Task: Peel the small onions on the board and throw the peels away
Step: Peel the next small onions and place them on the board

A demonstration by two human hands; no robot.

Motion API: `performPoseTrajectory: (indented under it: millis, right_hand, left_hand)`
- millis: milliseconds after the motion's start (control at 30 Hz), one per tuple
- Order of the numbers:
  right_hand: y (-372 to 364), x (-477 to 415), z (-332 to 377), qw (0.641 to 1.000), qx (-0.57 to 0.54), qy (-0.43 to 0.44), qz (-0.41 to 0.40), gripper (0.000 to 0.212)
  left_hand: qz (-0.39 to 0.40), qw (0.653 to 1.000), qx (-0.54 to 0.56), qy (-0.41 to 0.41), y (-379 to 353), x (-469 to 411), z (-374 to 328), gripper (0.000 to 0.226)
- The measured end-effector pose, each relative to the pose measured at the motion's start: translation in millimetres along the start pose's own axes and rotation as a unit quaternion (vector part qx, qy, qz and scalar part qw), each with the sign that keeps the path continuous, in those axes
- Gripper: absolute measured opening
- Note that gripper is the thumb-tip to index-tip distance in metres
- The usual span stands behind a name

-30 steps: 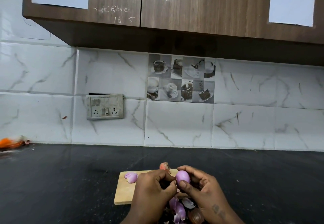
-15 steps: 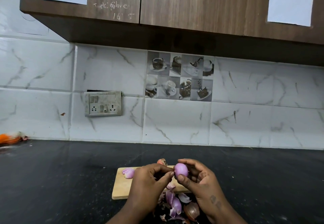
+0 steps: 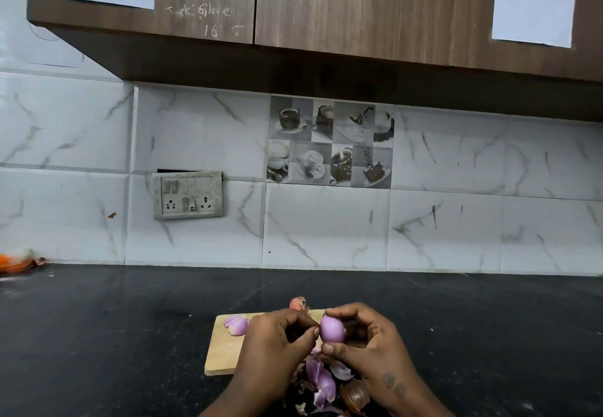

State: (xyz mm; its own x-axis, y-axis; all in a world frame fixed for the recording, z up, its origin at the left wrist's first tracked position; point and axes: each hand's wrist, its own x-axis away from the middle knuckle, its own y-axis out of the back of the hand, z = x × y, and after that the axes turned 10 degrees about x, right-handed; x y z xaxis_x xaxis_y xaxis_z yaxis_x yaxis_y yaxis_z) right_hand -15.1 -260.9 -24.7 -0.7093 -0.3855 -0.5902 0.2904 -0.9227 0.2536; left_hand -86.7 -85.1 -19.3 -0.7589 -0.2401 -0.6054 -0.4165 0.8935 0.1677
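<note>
Fingers of my right hand (image 3: pixel 368 348) are gripping the small glossy purple onion (image 3: pixel 332 329), now showing barer. My left hand (image 3: pixel 274 341) is pinching its side, likely finishing this one.

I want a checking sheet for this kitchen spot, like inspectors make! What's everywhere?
Surface: black countertop with a wooden board on it.
Job's things: held onion, purple and smooth, above the board; peeled onion on the board's far left corner; unpeeled onion at the board's far edge.
Clutter: peels heaped in front of the board; blurred orange thing far left.
Hands: right hand holds the held onion; left hand pinches at its side.
Cables: nothing seen.
Surroundings: socket panel, coffee picture tile, wooden cabinets with chalk writing.
</note>
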Motion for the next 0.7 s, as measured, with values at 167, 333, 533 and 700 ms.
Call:
performPoseTrajectory:
  millis: [167,333,533,700]
  right_hand:
    - [-1,1,3,1.0,0.003,0.009,0.01,0.039]
    - [-3,0,-1,0.999,-0.029,-0.007,0.02,0.049]
    - [-5,-2,1,0.992,-0.112,-0.056,0.032,0.057]
    - [-1,-3,-3,0.989,-0.124,-0.076,0.036,0.059]
  left_hand:
    - [0.008,1.0,0.019,0.016,2,0,1,0.016]
    - [-0.012,0.999,0.025,-0.017,0,1,-1,0.019]
    - [-0.033,0.99,-0.037,-0.133,-2,1,4,0.024]
    - [-0.034,0.985,-0.058,-0.159,-1,1,9,0.023]
